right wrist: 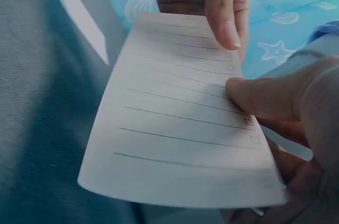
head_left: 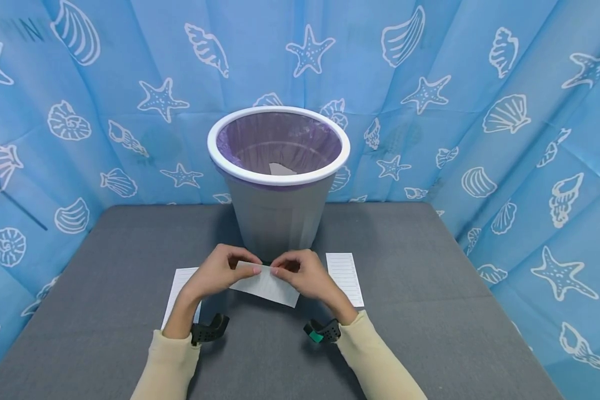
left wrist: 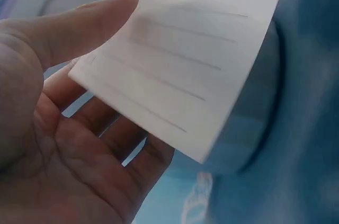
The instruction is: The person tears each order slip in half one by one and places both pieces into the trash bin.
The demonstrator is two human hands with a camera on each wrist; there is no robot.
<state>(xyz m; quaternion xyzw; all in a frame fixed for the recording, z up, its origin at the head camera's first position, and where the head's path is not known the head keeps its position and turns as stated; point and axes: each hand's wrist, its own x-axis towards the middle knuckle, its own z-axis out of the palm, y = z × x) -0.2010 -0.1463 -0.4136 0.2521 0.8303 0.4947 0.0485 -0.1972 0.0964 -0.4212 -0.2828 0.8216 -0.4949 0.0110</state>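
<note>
White paper, far edge pinched by left fingers, right fingers, near edge free

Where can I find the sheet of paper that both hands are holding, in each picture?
Head: just below the middle, the held paper is between the left hand and the right hand.
Left wrist: upper middle, running off the top edge.
Right wrist: across the middle, reaching towards the bottom.
Shared landmark: the left hand, at the paper's edge in all three views.
</note>
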